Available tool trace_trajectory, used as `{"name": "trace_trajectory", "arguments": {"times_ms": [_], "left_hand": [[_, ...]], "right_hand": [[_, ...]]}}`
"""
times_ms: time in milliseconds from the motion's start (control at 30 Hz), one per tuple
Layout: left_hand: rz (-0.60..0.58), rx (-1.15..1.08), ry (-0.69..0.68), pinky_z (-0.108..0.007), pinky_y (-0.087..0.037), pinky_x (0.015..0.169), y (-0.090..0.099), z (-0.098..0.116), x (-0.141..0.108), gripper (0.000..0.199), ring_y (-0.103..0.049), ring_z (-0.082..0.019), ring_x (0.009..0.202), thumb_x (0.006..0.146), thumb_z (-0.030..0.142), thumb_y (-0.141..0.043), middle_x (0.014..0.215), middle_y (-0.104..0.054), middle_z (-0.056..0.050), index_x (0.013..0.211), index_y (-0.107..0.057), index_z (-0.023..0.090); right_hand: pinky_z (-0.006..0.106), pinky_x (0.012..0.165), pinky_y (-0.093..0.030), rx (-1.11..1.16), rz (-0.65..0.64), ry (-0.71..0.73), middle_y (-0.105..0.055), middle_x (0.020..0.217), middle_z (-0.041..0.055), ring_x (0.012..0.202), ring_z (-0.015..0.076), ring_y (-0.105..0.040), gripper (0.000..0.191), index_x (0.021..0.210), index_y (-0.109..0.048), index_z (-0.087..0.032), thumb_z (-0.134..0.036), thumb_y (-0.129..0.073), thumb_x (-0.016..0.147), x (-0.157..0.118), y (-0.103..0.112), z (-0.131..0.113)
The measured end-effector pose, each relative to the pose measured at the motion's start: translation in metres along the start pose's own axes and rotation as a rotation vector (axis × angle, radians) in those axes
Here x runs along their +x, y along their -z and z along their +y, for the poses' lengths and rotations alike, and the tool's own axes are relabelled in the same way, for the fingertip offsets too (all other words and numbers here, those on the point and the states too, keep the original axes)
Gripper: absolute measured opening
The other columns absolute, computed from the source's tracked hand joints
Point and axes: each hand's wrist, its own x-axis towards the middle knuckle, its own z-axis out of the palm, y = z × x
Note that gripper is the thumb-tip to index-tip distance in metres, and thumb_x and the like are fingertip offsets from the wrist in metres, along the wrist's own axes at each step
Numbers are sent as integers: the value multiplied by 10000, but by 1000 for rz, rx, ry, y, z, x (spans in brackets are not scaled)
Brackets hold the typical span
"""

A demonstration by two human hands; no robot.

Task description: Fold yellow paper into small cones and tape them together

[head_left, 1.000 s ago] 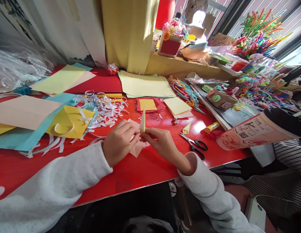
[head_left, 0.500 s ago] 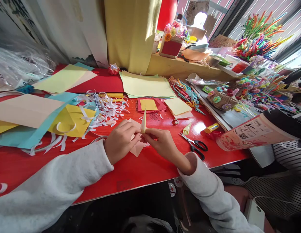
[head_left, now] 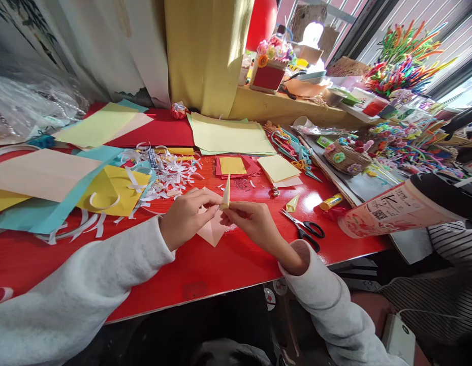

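Observation:
A pale yellow folded paper piece [head_left: 226, 194], narrow and pointed, stands upright between my hands above the red table. My right hand [head_left: 250, 221] pinches its base from the right, thumb and forefinger closed. My left hand [head_left: 187, 213] meets it from the left, with thumb and forefinger tips together at its lower edge and a gap behind them. Beneath both hands lies a creased pink paper sheet [head_left: 214, 233], partly covered. A second small yellow folded piece [head_left: 292, 204] rests to the right, beside scissors [head_left: 305, 226] with black handles.
A glue stick [head_left: 331, 202] and a large drink cup [head_left: 388, 208] stand at the right. Behind my hands lie paper stacks [head_left: 231, 133] and small yellow squares [head_left: 232, 165]. White paper strips [head_left: 177, 173] and coloured sheets [head_left: 49, 173] cover the left. The table's edge [head_left: 190, 296] runs nearest me.
My left hand has shifted slightly left and its grip has loosened, opening a gap between thumb and forefinger. More of the pink sheet shows. My right hand keeps its hold on the folded paper.

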Motion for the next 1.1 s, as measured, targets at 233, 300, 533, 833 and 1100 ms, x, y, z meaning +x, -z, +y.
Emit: {"name": "trace_trajectory", "arguments": {"times_ms": [233,300,533,833,1100], "left_hand": [[-15,-9,-28,-233,-460,656,3,-3,1,131,-581,-119,713,807,186,-525,775,-657,-6,811,-655,170],[31,52,-118,-254,-468,694,3,-4,1,147,-583,-135,753,822,190,-511,795,-656,-24,835,-655,162],[102,370,-452,-312,-467,701,0,-5,-2,222,-543,-175,768,836,130,-470,812,-634,-80,994,-622,96],[52,409,-505,-320,-437,673,5,-4,-1,224,-537,-181,756,836,134,-457,784,-633,-67,974,-632,121],[31,401,-429,-325,-415,697,10,-3,2,200,-523,-178,747,843,188,-462,785,-639,-58,910,-646,149]], "right_hand": [[267,648,-552,271,-64,-130,-663,738,43,667,137,-662,205,828,-656,-137,-317,-564,791,4,5,2],[265,637,-549,320,-65,-169,-661,722,40,649,137,-661,210,784,-656,-134,-330,-581,776,5,6,-1],[270,690,-539,473,-38,-246,-685,721,51,665,129,-659,197,798,-686,-126,-304,-613,754,8,9,-7],[225,610,-533,507,-46,-272,-675,712,48,607,115,-645,213,754,-669,-109,-315,-613,752,9,7,-2],[234,583,-526,429,-64,-252,-653,635,35,569,110,-630,225,685,-654,-105,-319,-618,743,8,6,-12]]}}
